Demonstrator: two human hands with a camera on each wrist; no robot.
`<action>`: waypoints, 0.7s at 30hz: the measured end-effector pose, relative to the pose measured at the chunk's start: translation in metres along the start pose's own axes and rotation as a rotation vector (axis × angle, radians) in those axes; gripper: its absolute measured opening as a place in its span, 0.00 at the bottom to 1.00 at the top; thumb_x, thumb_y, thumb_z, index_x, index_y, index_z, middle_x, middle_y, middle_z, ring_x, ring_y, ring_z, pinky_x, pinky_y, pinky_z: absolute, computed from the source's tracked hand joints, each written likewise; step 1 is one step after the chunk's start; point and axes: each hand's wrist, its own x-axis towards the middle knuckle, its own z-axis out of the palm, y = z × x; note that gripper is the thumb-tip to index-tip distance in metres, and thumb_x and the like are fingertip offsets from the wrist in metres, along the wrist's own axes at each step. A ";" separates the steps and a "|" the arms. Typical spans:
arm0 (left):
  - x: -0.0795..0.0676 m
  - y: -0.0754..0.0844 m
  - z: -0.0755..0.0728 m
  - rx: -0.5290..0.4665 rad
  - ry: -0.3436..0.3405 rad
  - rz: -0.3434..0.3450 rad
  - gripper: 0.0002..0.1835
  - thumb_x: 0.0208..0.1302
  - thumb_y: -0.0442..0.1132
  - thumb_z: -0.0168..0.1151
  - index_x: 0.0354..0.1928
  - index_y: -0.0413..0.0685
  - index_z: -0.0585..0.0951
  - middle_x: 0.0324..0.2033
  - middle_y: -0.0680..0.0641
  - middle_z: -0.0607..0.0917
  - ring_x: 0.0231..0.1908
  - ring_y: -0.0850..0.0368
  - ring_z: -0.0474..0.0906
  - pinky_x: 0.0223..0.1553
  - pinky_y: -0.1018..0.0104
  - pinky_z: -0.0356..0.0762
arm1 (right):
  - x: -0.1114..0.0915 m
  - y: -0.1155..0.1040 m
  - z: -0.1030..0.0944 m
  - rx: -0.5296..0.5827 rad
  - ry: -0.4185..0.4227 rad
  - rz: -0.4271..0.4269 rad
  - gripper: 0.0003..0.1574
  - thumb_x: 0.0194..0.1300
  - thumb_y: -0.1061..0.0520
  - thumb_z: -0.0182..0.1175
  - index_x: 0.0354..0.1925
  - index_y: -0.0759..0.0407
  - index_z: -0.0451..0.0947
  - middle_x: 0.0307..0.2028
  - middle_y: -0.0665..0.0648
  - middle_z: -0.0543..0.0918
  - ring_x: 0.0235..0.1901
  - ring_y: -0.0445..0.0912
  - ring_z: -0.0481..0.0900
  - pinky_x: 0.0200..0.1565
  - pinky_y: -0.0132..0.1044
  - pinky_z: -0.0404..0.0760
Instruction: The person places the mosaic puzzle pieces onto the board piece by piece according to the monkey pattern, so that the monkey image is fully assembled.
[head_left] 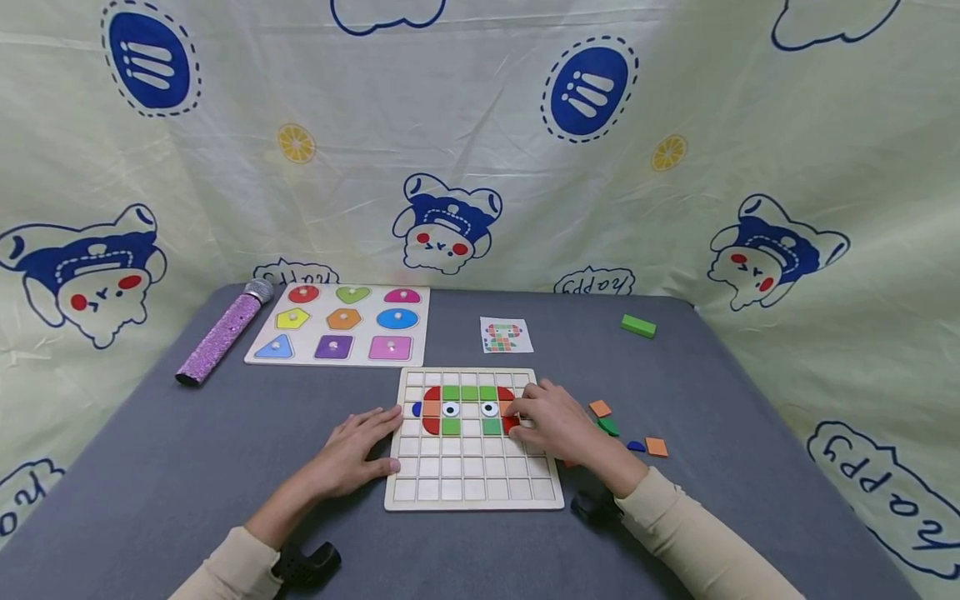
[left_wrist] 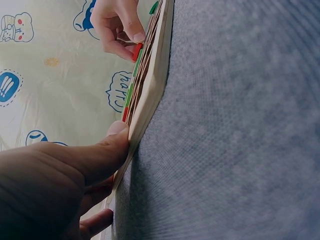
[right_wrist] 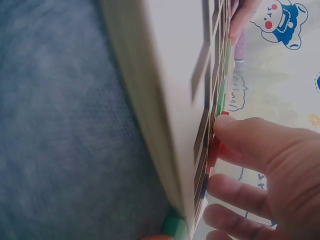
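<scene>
A pale wooden grid board (head_left: 472,492) lies on the table, with red, green, orange and blue pieces and two eye pieces set in its upper rows. My left hand (head_left: 360,450) rests against the board's left edge, its thumb and fingertips spread along the rim. My right hand (head_left: 558,425) is over the board's right side. Its thumb and a finger pinch a red piece (left_wrist: 136,51) with a rounded corner, at the right end of the pattern. In the right wrist view, the thumb (right_wrist: 237,132) presses at that red piece, and a blue piece (right_wrist: 204,186) sits by the other fingers.
Loose orange (head_left: 656,447), green and blue pieces lie right of the board. A green block (head_left: 638,326) stands farther back. Behind the board is a pattern card (head_left: 506,336). At the back left are a shape puzzle (head_left: 300,354) and a glittery purple microphone (head_left: 225,333).
</scene>
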 end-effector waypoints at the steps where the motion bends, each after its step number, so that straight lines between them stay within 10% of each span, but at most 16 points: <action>1: 0.000 0.000 0.000 0.000 -0.001 0.000 0.36 0.61 0.47 0.63 0.69 0.43 0.64 0.70 0.44 0.63 0.70 0.39 0.54 0.65 0.32 0.46 | 0.000 0.000 0.000 0.000 0.001 -0.002 0.13 0.56 0.46 0.67 0.41 0.45 0.84 0.34 0.49 0.79 0.32 0.41 0.64 0.34 0.32 0.62; 21: 0.000 0.001 0.000 -0.001 0.002 -0.002 0.35 0.61 0.46 0.63 0.68 0.43 0.64 0.70 0.44 0.64 0.70 0.38 0.55 0.65 0.32 0.45 | -0.009 0.014 -0.010 0.010 0.096 -0.002 0.14 0.54 0.47 0.68 0.40 0.48 0.84 0.35 0.50 0.80 0.34 0.42 0.67 0.36 0.36 0.66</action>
